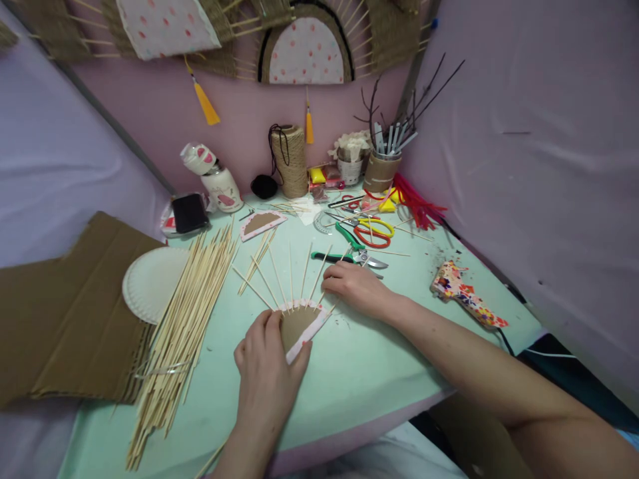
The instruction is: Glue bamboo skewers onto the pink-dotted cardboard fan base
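Observation:
A cardboard half-circle [298, 327] edged with pink-and-white patterned fabric lies on the table, its brown back facing up. Several thin bamboo sticks [290, 269] fan outward from its curved edge. My left hand [267, 362] grips its left part, thumb on the straight edge and fingers at the curve. To the right, my right hand [355, 286] is closed around a stick on the right of the fan; its fingertips partly hide that stick. Just beyond my right hand lie green-handled pruning shears [357, 256].
At left are a large stick bundle [187, 339], a paper plate [152, 283] and corrugated cardboard [64, 313]. A flower-patterned glue gun [466, 293] rests at right. Scissors [372, 229], a twine spool [289, 163] and another fabric-edged piece [262, 224] lie farther back.

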Demonstrator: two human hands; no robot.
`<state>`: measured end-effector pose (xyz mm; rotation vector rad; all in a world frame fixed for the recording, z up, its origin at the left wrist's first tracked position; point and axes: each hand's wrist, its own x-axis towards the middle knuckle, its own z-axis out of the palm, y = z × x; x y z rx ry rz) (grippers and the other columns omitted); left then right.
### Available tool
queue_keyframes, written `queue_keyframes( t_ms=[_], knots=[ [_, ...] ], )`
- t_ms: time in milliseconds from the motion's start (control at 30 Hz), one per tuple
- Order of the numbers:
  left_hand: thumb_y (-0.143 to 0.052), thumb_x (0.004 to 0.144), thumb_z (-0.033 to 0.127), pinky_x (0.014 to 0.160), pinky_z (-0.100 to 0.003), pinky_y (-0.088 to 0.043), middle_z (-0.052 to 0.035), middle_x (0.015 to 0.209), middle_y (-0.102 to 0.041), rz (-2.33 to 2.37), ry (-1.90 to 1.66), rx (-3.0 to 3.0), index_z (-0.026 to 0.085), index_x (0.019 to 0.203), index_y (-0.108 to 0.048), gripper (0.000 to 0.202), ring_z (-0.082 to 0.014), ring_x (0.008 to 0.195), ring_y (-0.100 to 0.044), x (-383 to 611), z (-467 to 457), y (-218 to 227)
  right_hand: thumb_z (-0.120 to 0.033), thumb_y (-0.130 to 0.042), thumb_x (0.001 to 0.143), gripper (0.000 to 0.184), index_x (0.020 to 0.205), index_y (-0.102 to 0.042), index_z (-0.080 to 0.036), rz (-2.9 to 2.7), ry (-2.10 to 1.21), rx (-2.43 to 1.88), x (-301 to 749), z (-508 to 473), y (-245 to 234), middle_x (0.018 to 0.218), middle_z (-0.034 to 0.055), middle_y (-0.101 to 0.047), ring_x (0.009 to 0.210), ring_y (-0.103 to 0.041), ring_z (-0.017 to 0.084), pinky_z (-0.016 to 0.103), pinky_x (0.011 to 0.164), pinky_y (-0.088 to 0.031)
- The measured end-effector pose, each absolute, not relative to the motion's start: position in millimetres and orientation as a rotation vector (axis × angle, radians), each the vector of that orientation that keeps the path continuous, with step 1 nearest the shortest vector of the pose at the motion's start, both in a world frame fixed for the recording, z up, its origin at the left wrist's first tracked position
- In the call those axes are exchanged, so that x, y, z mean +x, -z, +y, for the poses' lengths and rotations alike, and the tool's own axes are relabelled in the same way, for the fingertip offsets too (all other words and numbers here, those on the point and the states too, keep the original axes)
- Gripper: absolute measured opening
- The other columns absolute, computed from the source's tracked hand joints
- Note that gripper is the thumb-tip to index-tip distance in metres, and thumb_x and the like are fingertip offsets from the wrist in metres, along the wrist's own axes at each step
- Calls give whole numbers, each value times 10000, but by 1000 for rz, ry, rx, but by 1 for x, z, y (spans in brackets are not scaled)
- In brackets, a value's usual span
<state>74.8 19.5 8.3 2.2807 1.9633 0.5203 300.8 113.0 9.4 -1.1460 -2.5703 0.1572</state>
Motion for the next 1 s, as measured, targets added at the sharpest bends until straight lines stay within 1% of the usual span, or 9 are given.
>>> queue_keyframes(
  t_ms=[233,500,633,767,900,1000],
  knots=[
    [-588,864,338,946,-502,-411,-155,1325,-540,1976,-493,2296,186,1262,-454,446,-309,1220,-518,77,19,-11,-146,-550,939,156,893,-694,-186,-2556,-210,-1161,301,111,-10,978,71,-667,877,-512,181,282,681,-337],
    [-591,862,344,954,-493,-408,-156,1333,-535,1985,-498,2296,189,1267,-454,455,-307,1230,-514,77,19,-10,-191,-564,942,142,925,-705,-187,-2551,-143,-1154,298,109,-12,1018,60,-679,856,-538,177,290,693,-339],
    [-582,868,338,950,-493,-404,-164,1332,-536,1996,-495,2301,188,1265,-452,443,-309,1228,-516,77,19,-10,-208,-551,955,164,920,-710,-190,-2563,-99,-1077,297,109,-7,994,64,-683,837,-535,172,294,706,-340],
    [-577,871,351,947,-492,-401,-160,1333,-537,1968,-492,2314,195,1274,-445,452,-303,1220,-521,76,19,-10,-187,-561,946,151,918,-709,-186,-2548,-74,-1030,297,110,-5,981,64,-690,818,-531,170,299,700,-346],
    [-590,863,342,948,-487,-399,-153,1330,-541,1963,-486,2313,194,1279,-444,465,-300,1220,-520,76,19,-10,-188,-542,955,162,923,-701,-177,-2525,-111,-963,297,109,-6,975,71,-694,840,-543,179,303,718,-372],
    [-609,854,320,953,-487,-395,-156,1323,-546,1979,-487,2310,188,1273,-450,467,-302,1220,-518,78,18,-12,-206,-532,962,184,882,-694,-173,-2505,-145,-924,297,110,-7,939,72,-695,852,-540,185,307,738,-388]
  ],
)
